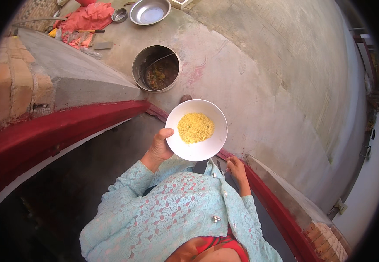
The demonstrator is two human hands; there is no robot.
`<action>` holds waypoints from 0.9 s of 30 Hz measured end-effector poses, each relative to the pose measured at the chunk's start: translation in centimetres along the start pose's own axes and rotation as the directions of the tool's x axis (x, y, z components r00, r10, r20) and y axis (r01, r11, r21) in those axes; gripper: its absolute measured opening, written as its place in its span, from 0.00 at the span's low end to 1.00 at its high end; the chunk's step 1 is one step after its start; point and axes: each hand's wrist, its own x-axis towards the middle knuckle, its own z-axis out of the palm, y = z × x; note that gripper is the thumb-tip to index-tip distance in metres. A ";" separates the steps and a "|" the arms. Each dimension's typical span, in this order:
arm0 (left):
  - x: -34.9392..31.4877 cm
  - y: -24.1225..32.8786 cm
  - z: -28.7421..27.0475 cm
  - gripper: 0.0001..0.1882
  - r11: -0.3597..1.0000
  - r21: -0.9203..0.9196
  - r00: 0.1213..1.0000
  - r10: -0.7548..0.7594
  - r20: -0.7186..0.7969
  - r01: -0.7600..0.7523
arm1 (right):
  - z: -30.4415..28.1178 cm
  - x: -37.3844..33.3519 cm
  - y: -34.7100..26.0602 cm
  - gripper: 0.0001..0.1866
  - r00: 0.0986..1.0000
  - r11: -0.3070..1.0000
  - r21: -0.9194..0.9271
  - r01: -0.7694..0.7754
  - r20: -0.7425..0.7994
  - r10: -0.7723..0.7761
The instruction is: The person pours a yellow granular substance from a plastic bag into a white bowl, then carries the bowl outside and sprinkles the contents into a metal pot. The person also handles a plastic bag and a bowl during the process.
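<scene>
A white bowl [200, 152] is held level in front of my body. Small yellow grains [196, 128] lie heaped in its middle, with a few darker specks among them. My left hand [160, 146] grips the bowl at its left side, the thumb over the rim and the other fingers hidden below. To the right of the bowl and lower down, my right hand [238, 169] hangs beside the front edge of my light blue lace jacket [172, 196]. Its fingers are loosely curled and slightly apart, and nothing shows in them.
Beyond the bowl a metal bucket [136, 65] with a wire handle holds dark, mixed scraps. A red door sill [157, 112] crosses the ground before me. Farther off are a steel basin [133, 13], a small metal bowl [119, 15] and red plastic sheeting [89, 17].
</scene>
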 end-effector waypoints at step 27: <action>8.4 3.7 -0.3 0.43 0.811 -0.161 0.706 0.369 -0.605 -0.563 | 14.3 41.7 -37.6 0.34 0.394 0.293 -0.274 0.916 0.751 -0.529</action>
